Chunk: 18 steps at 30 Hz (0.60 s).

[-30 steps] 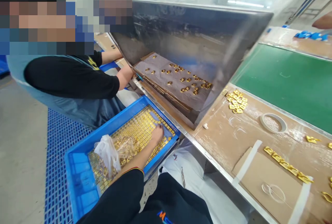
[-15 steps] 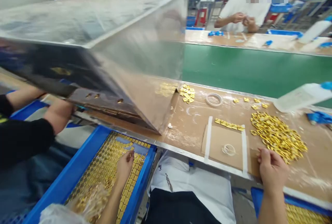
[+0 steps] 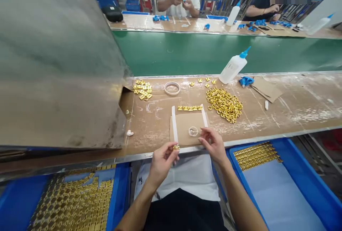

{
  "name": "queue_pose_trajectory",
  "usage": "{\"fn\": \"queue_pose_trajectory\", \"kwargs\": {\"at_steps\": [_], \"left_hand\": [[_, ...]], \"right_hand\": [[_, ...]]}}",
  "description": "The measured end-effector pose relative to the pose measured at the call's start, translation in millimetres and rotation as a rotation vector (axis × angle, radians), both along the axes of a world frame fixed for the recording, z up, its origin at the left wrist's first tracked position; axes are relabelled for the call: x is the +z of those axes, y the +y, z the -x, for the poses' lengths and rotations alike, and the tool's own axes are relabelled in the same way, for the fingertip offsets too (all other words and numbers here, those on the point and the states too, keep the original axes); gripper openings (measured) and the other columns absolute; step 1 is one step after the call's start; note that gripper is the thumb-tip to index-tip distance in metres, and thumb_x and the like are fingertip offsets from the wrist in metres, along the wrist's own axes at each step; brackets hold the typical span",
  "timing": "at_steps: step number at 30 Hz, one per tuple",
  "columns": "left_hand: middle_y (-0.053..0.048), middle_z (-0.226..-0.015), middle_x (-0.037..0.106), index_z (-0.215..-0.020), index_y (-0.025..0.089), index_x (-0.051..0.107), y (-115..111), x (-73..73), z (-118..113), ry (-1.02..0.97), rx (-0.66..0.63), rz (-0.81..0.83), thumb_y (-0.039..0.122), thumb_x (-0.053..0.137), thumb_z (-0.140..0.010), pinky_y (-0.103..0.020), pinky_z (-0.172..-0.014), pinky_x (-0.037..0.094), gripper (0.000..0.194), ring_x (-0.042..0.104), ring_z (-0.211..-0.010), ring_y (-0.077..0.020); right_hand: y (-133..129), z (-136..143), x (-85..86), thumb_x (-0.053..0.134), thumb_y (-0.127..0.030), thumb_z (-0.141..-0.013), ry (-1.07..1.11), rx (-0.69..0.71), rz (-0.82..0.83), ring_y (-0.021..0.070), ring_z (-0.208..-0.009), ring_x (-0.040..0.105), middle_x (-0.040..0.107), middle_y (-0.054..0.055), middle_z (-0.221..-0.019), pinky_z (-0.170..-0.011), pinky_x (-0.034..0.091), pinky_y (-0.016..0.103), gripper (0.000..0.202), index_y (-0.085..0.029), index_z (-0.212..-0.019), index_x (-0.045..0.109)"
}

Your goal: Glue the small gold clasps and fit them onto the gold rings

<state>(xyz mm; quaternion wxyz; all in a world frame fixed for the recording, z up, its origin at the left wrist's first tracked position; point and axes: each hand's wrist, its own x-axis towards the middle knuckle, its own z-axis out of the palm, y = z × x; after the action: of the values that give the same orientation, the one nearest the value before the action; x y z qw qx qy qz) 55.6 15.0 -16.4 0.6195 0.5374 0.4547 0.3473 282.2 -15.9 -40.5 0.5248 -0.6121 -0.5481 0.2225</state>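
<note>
My left hand [image 3: 162, 161] pinches a small gold square piece [image 3: 176, 147] between thumb and fingertips, above the table's front edge. Beside a small clear round dish [image 3: 192, 131], my right hand [image 3: 213, 145] has its thumb and index finger apart, with nothing visible between them. A thin stick [image 3: 198, 132] lies over the dish's rim and points at those fingertips. The dish sits on a cardboard pad [image 3: 184, 122] with white tape strips at its sides. Along the pad's far edge runs a row of several gold square pieces [image 3: 190, 108].
A heap of gold rings [image 3: 224, 104] lies right of the pad. Behind stand a tape roll [image 3: 172, 88] and a tilted white bottle [image 3: 233, 68]. A large metal housing [image 3: 66, 63] blocks the left. Blue trays [image 3: 123, 188] with gold pieces flank my lap. People sit across the green belt [image 3: 173, 51].
My left hand has come up from the left tray to the table edge with a gold piece. My right hand has moved to the dish. The view has swung right.
</note>
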Motion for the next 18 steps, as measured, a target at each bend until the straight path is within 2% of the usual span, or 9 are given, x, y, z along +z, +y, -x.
{"fn": "queue_pose_trajectory", "kwargs": {"at_steps": [3, 7, 14, 18], "left_hand": [[0.0, -0.071, 0.064, -0.1, 0.015, 0.071, 19, -9.1, -22, -0.051, -0.035, -0.035, 0.04, 0.075, -0.079, -0.024, -0.053, 0.056, 0.033, 0.066, -0.058, -0.0139], [0.0, -0.075, 0.063, -0.1, 0.015, 0.072, 28, -17.4, -36, 0.002, -0.09, -0.154, 0.031, 0.072, -0.081, -0.022, -0.059, 0.056, 0.024, 0.063, -0.064, -0.0125], [-0.001, -0.077, 0.063, -0.103, 0.016, 0.071, 28, -16.6, -30, 0.023, -0.148, -0.181, 0.026, 0.07, -0.084, -0.022, -0.058, 0.056, 0.022, 0.062, -0.063, -0.0124], [0.001, -0.069, 0.061, -0.097, 0.016, 0.069, 30, -15.1, -30, 0.069, -0.174, -0.197, 0.023, 0.069, -0.083, -0.02, -0.053, 0.05, 0.016, 0.058, -0.056, -0.0106]], "right_hand": [[3, 11, -0.1, 0.064, -0.037, -0.098, -0.046, -0.003, -0.036, 0.0163, -0.062, 0.062, 0.071, 0.004, -0.081, -0.054, 0.051, 0.027, 0.019, -0.022, -0.105, 0.074], [11, 13, 3.8, 0.061, -0.03, -0.101, -0.132, -0.03, -0.08, 0.0189, -0.073, 0.067, 0.071, 0.005, -0.084, -0.063, 0.055, 0.029, 0.019, -0.023, -0.094, 0.077], [25, 15, 9.8, 0.06, -0.026, -0.102, -0.217, -0.027, -0.149, 0.0184, -0.076, 0.066, 0.066, 0.004, -0.085, -0.067, 0.056, 0.028, 0.019, -0.025, -0.096, 0.078], [25, 18, 9.8, 0.061, -0.028, -0.101, -0.171, -0.049, -0.136, 0.0188, -0.076, 0.066, 0.066, 0.004, -0.083, -0.066, 0.055, 0.029, 0.019, -0.024, -0.089, 0.076]]}}
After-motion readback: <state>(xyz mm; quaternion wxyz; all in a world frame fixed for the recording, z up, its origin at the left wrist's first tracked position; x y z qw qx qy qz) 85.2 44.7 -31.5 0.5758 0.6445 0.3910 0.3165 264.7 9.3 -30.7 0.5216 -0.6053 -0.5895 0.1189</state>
